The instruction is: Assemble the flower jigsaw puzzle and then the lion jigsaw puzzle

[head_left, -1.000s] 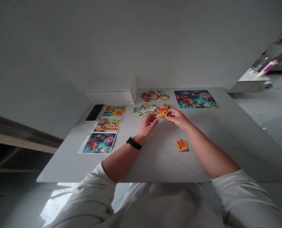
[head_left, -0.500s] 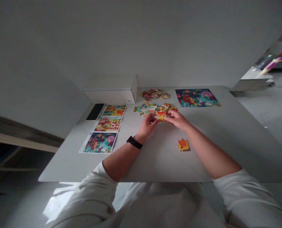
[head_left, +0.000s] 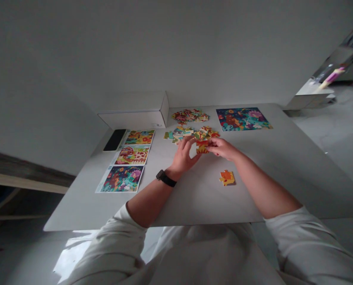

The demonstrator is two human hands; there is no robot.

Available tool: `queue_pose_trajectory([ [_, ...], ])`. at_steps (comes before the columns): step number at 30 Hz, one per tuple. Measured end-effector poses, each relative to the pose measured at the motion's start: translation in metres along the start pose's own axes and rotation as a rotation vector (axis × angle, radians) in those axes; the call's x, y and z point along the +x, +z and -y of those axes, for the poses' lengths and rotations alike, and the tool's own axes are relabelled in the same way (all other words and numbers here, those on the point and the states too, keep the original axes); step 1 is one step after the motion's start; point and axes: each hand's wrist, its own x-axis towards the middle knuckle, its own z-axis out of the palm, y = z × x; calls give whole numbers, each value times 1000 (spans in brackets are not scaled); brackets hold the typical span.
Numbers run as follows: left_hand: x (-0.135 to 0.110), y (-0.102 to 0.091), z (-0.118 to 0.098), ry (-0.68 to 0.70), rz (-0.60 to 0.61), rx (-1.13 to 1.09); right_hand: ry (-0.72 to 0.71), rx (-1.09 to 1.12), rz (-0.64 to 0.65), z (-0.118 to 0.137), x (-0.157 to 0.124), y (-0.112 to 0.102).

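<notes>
Left hand (head_left: 182,155): opening up now — thumb and fingers spread by the left edge, contact unclear.
Right hand (head_left: 224,149): I'm pinching the striped puzzle piece (head_left: 202,147).
Striped puzzle piece: mid-frame, apparently mine to turn one-handed.
Orange piece (head_left: 228,178): lower right of centre — lying where it was.

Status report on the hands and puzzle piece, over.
Right hand pinching orange-yellow puzzle piece. Left hand open beside it. Loose pieces close beyond, apparently not blocking.
</notes>
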Motion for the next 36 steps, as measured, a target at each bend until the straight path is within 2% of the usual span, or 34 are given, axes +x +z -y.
queue_pose_trajectory([
  [3, 2, -5, -7, 107, 84, 105, 4, -41, 52, 6, -8, -3],
  [9, 2, -9, -18, 207, 188, 109, 9, -147, 106, 6, -32, -16],
  [13, -3, -5, -25, 227, 274, 85, 12, -401, 47, 8, -57, -40],
  [16, -6, -3, -29, 298, 414, 24, -9, -609, 12, 13, -84, -53],
  [19, -8, -1, -33, 377, 564, -28, -78, -783, 53, 14, -113, -51],
  [21, -9, 1, -36, 407, 617, -27, -128, -869, 72, 11, -130, -44],
  [26, -14, 7, -45, 420, 639, 32, -159, -954, 117, -5, -151, -28],
  [31, -21, 14, -50, 415, 637, 103, -179, -981, 86, -20, -154, -23],
  [36, -23, 15, -52, 395, 621, 109, -172, -983, 70, -22, -155, -21],
])
